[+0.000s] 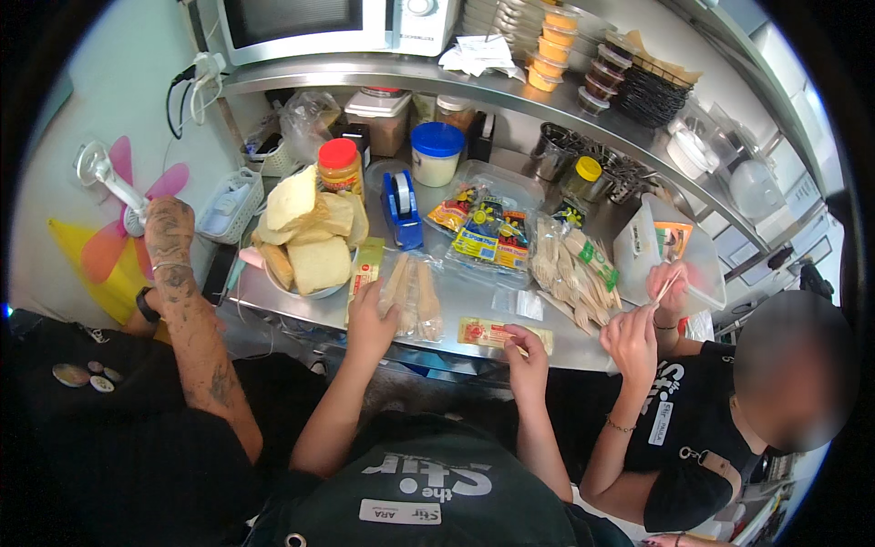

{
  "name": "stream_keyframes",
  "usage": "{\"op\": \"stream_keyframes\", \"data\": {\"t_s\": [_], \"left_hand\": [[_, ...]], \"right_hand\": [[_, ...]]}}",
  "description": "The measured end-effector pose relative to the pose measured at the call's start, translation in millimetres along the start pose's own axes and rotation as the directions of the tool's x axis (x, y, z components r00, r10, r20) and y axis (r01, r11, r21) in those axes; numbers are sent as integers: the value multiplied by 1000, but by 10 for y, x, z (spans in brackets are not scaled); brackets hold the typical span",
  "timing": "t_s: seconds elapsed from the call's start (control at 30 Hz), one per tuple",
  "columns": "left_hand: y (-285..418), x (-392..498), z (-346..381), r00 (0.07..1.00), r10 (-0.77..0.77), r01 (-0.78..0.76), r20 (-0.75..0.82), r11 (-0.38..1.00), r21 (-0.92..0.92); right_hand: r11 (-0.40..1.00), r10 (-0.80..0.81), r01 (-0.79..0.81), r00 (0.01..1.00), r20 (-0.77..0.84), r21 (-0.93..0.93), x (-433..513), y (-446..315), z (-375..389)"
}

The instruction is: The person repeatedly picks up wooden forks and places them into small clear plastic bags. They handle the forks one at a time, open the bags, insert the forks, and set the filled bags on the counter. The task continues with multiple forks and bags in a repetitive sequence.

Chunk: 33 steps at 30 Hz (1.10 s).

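Note:
My left hand point(372, 318) rests at a clear plastic pack of wooden cutlery point(418, 301), beside an upright yellow printed packet point(367, 263); whether it grips either cannot be told. My right hand point(528, 349) has its thumb and finger at the right part of a second yellow packet point(482, 332), lying flat near the counter's front edge; a grip is not plain. Right of centre lies a heap of wooden forks point(574, 273) with a green-printed wrapper. Behind it, packs of plastic spoons and forks point(489, 236) lie in a clear container. A small clear bag point(519, 304) lies above my right hand.
A bowl heaped with bread slices point(320, 263) and a blue tape dispenser point(403, 212) stand at left. At right, a co-worker's hands point(632, 342) hold thin wooden pieces near a white tub point(639, 253). Another co-worker's tattooed arm point(181, 273) holds a white handheld fan. A steel shelf point(383, 66) overhangs the counter.

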<state>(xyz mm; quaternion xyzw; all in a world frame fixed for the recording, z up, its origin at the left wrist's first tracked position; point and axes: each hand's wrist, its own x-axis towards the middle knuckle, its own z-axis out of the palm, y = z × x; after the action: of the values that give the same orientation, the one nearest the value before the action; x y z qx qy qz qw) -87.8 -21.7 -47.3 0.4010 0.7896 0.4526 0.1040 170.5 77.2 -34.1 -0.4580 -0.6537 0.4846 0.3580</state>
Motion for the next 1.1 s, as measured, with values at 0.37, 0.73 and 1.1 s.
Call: {"op": "stream_keyframes", "data": {"t_s": [0.37, 0.73, 1.1], "left_hand": [[309, -165, -256, 997, 77, -77, -6, 996, -53], [529, -234, -270, 985, 168, -159, 28, 966, -206], [617, -242, -180, 986, 162, -146, 38, 951, -273]], "right_hand": [[998, -63, 63, 998, -30, 0, -37, -38, 30], [996, -88, 88, 996, -13, 24, -84, -58, 22], [957, -290, 285, 952, -102, -56, -163, -335, -30]]}}
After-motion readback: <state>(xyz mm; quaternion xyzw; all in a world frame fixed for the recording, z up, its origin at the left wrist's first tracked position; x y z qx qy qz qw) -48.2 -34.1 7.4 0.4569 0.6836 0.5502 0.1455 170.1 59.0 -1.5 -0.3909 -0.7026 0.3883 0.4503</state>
